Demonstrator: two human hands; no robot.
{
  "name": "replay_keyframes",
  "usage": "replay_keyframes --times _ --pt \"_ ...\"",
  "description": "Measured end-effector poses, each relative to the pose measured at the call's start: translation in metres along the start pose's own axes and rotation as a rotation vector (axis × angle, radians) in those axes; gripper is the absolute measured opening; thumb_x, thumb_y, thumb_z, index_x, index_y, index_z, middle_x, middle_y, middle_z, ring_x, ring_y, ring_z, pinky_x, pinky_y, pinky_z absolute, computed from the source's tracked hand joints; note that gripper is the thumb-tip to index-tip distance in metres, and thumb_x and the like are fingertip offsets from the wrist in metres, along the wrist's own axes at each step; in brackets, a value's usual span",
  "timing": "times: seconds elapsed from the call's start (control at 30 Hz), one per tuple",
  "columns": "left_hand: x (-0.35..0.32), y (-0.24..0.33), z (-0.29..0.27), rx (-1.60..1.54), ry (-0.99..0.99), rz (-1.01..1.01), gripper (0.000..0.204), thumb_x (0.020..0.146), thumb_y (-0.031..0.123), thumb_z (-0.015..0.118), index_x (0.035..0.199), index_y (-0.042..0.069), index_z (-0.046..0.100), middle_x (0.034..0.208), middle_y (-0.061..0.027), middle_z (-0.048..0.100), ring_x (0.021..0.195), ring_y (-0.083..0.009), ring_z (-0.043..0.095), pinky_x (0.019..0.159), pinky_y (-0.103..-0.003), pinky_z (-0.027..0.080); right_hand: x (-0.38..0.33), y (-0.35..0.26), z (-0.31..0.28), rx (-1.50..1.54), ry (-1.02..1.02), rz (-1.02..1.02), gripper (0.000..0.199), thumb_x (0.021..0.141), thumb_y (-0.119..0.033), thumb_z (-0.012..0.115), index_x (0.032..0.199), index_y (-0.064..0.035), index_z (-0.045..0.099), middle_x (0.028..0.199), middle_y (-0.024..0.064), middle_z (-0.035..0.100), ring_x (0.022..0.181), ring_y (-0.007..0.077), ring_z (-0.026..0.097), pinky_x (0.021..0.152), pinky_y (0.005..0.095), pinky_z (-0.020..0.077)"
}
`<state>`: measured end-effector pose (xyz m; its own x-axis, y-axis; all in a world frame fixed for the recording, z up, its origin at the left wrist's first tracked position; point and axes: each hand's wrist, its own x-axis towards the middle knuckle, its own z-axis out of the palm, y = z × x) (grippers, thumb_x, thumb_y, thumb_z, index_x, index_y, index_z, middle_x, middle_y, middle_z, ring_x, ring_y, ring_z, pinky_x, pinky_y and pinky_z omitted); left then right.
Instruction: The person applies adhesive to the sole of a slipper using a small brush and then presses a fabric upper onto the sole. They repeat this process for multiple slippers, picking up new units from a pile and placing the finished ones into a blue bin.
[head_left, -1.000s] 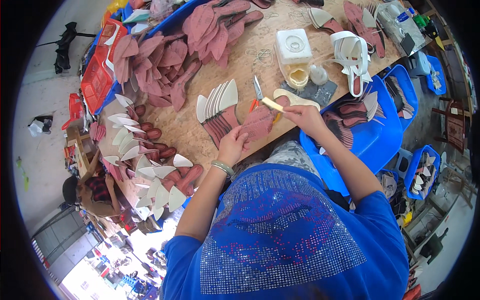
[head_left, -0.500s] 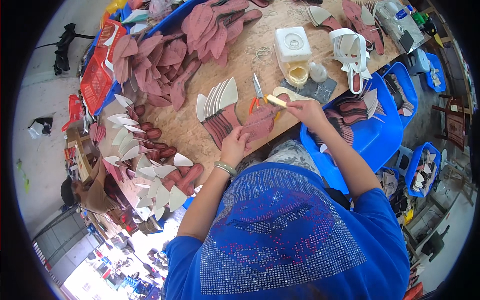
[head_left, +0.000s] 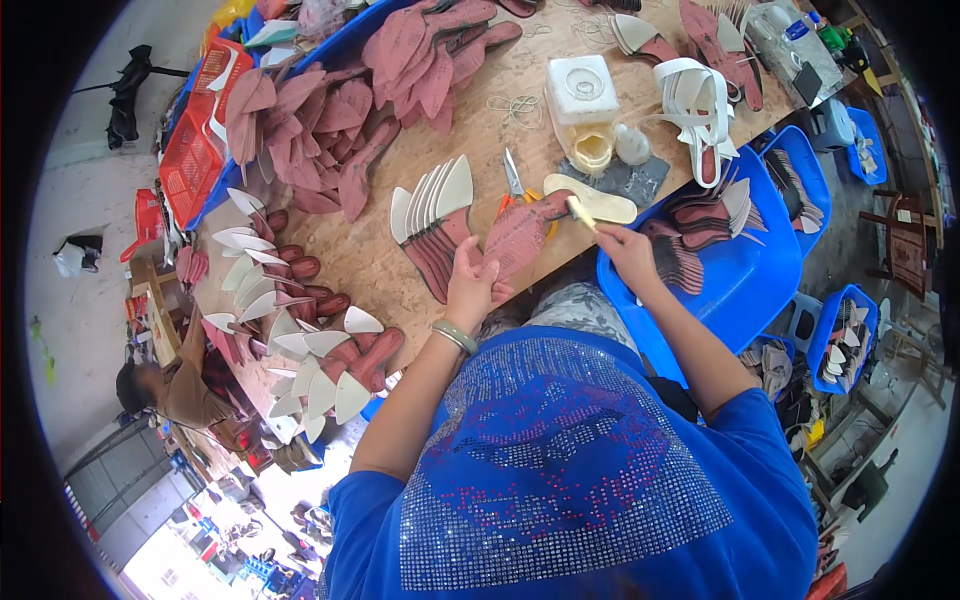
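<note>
My left hand (head_left: 476, 284) grips the near edge of a reddish-brown insole (head_left: 518, 240), which lies over the table's front edge. Between the fingers of my right hand (head_left: 628, 254) is a small pale brush (head_left: 580, 211), its tip close to the narrow end of that insole. Behind it on the table lies a cream insole (head_left: 605, 205). Scissors (head_left: 514, 180) with orange handles lie partly under the reddish-brown insole. To the left, a fanned row of insoles (head_left: 425, 252) carries white pointed tips. An open jar of yellowish glue (head_left: 591, 150) stands farther back.
Piles of reddish-brown insoles (head_left: 345, 110) fill the back left. More white-tipped pieces (head_left: 320, 345) line the left table edge. White straps (head_left: 695, 100) lie at the back right. Blue bins (head_left: 735, 265) of insoles stand right of the table. A person (head_left: 190, 390) is at lower left.
My right hand has moved slightly down and right, and the brush has turned more upright. The cream insole shows more fully. My left hand has shifted a little on the reddish-brown insole.
</note>
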<state>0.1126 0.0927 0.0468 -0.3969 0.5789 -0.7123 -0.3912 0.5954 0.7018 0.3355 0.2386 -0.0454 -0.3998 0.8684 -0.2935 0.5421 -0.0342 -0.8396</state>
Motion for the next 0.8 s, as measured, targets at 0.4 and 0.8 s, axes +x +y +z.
replay_keyframes --times 0.4,0.8 --pt "0.024 -0.023 -0.003 0.812 0.204 0.759 0.037 0.094 0.026 0.05 0.12 -0.001 0.051 0.074 -0.0115 0.058 0.06 -0.0207 0.056 0.058 -0.035 0.044 0.053 -0.045 -0.041 -0.309 0.235 -0.32 0.019 0.083 -0.024 0.061 0.094 -0.0105 0.07 0.07 0.0146 0.066 0.061 0.0286 0.064 0.056 0.0382 0.0504" --pt "0.027 -0.02 -0.002 0.231 0.068 0.001 0.025 0.092 0.022 0.046 0.081 0.001 0.056 0.067 -0.0053 0.056 0.054 -0.0125 0.053 0.049 -0.027 0.043 0.099 -0.047 -0.032 -0.812 0.119 -0.442 0.018 0.083 -0.024 0.057 0.08 -0.0095 0.066 0.068 0.0147 0.065 0.065 0.0317 0.065 0.057 0.0433 0.0521"
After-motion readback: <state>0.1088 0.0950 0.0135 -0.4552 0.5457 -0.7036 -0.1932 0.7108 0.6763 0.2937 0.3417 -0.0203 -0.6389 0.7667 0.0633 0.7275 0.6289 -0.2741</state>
